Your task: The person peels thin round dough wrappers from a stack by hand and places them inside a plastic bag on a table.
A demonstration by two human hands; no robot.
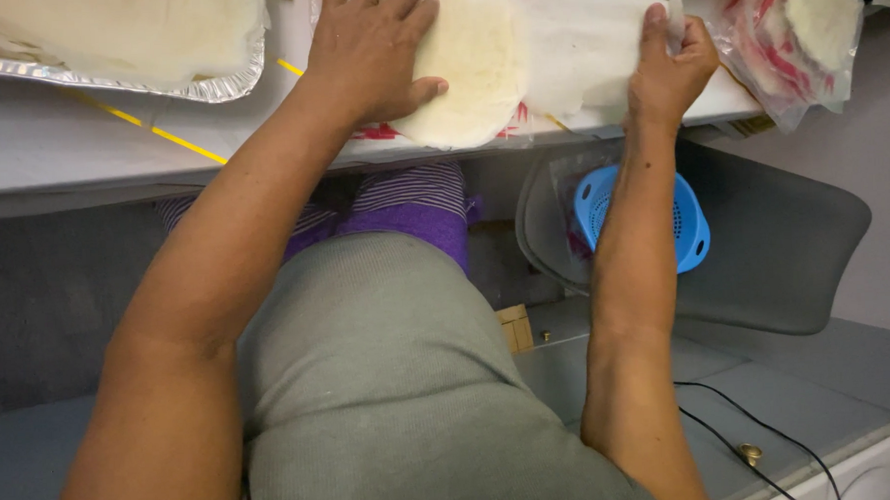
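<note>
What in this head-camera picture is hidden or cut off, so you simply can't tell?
- Left hand: lies flat on the round pale flatbread, hiding part of it.
- Right hand: pinches a thin white sheet; the top edge cuts the sheet off.
- Foil tray: cut off by the top and left edges.
- Blue colander: partly hidden behind the right forearm.
- Plastic bag: contents unclear.

The top edge cuts off the foil tray (217, 85) and the left hand's (369, 51) fingertips.
</note>
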